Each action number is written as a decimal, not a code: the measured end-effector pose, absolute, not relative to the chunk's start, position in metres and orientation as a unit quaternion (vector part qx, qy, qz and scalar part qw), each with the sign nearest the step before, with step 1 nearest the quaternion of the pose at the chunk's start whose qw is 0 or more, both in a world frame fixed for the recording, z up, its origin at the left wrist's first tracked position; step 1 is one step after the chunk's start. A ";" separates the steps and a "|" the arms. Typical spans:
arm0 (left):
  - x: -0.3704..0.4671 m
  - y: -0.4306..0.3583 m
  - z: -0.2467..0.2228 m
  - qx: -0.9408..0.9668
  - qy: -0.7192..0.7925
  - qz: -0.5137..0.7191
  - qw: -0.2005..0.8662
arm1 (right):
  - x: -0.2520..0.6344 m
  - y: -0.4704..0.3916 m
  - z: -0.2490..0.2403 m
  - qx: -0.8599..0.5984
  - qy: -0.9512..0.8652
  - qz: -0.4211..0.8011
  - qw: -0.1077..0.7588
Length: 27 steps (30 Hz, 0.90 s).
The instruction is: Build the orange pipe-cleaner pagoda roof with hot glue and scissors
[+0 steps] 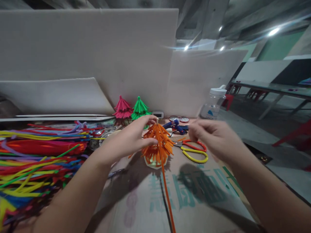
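Note:
An orange pipe-cleaner tree (159, 144) stands upright on a pale base in the middle of the cardboard. My left hand (132, 134) is wrapped round its upper left side, thumb against the front and fingers near the tip. One long orange pipe cleaner (167, 191) runs from the tree's top down towards me. To the right, my right hand (211, 136) is raised apart from the tree with its fingers pressed together; what is between them, if anything, is too small to tell. Scissors (194, 151) with red and yellow handles lie below and between tree and right hand.
Many coloured pipe cleaners (43, 155) are piled at the left. Behind stand a pink tree (122, 108) and a green tree (139, 108). A blue tool (175, 125) lies behind the orange tree. At the back right is a clear bottle (212, 103). White boards (136, 61) rise behind.

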State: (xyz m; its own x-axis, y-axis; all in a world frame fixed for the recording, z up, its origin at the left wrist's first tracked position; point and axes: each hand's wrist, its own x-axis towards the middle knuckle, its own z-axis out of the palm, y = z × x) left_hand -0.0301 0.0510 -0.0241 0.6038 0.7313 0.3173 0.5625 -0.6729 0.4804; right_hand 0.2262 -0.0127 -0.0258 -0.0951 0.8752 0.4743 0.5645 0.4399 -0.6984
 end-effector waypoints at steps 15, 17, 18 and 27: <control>-0.027 0.050 -0.019 0.867 0.406 0.269 0.105 | 0.196 0.010 -0.064 -0.493 -0.717 0.367 0.329; -0.026 0.049 -0.019 0.866 0.406 0.277 0.092 | 0.192 0.010 -0.065 -0.489 -0.710 0.377 0.339; -0.025 0.049 -0.020 0.867 0.409 0.271 0.092 | 0.190 0.010 -0.067 -0.485 -0.707 0.382 0.345; -0.024 0.053 -0.018 0.845 0.435 0.221 0.218 | 0.188 0.016 -0.083 -0.487 -0.659 0.404 0.406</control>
